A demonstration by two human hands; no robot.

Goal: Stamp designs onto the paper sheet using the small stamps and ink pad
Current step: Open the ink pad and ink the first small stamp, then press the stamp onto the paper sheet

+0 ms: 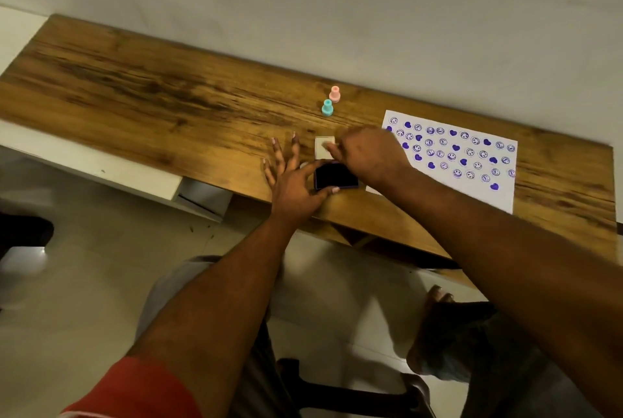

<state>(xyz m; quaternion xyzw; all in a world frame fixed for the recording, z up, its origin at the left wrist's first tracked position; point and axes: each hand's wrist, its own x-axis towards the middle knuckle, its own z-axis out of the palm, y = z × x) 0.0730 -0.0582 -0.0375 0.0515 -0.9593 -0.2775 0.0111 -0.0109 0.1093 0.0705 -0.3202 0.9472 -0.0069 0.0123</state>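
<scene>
Left hand [292,181] up front, thumb and forefinger pinching the open ink pad [336,177] just left of center, its other fingers fanned out straight over the wooden table [168,97]. Right hand [369,153] hovers blurred over the pad's far edge, fingertips at the white lid [323,146]; its grip can't be made out. Farther up stand the teal stamp [327,108] and pink stamp [334,94], side by side. At right lies the paper sheet [475,186], covered in purple hearts and smileys.

Left of paper sheet [472,161], ink pad [335,176]
</scene>
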